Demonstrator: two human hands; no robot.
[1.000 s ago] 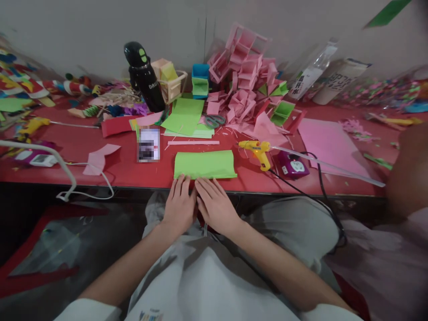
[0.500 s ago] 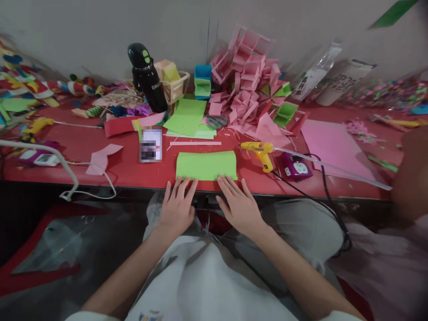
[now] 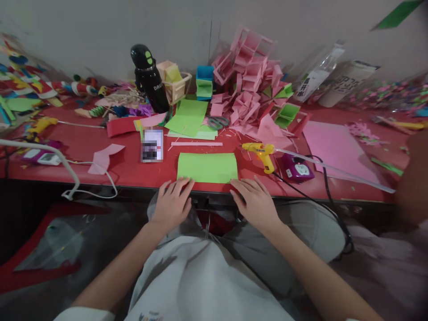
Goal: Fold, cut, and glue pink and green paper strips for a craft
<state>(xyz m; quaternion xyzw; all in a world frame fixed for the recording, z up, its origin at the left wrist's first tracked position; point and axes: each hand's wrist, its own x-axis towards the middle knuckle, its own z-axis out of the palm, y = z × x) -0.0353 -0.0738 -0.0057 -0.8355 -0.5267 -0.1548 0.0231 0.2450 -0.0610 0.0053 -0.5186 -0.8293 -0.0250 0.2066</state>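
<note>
A bright green sheet of paper (image 3: pixel 207 167) lies at the front edge of the red table, its far edge slightly curved. My left hand (image 3: pixel 171 200) rests at its near left corner, fingers stretched out and fingertips on the paper's edge. At the near right corner is my right hand (image 3: pixel 256 203), fingers spread, the fingertips touching or just beside the paper. Neither hand grips anything. Just beyond the sheet lies a narrow pink paper strip (image 3: pixel 196 144). A yellow glue gun (image 3: pixel 261 154) with a long clear glue stick lies to the right of the sheet.
A purple power socket (image 3: pixel 297 168) with a black cable sits by the glue gun. Farther back are scissors (image 3: pixel 218 122), green sheets (image 3: pixel 187 117), a heap of pink folded paper (image 3: pixel 245 98) and a black bottle (image 3: pixel 150 80). A white tube (image 3: pixel 50 154) crosses the left. Someone's arm (image 3: pixel 413 178) shows at right.
My hands have moved apart, the right one outward to the right and the left one slightly left. The green sheet's near edge now lies flatter.
</note>
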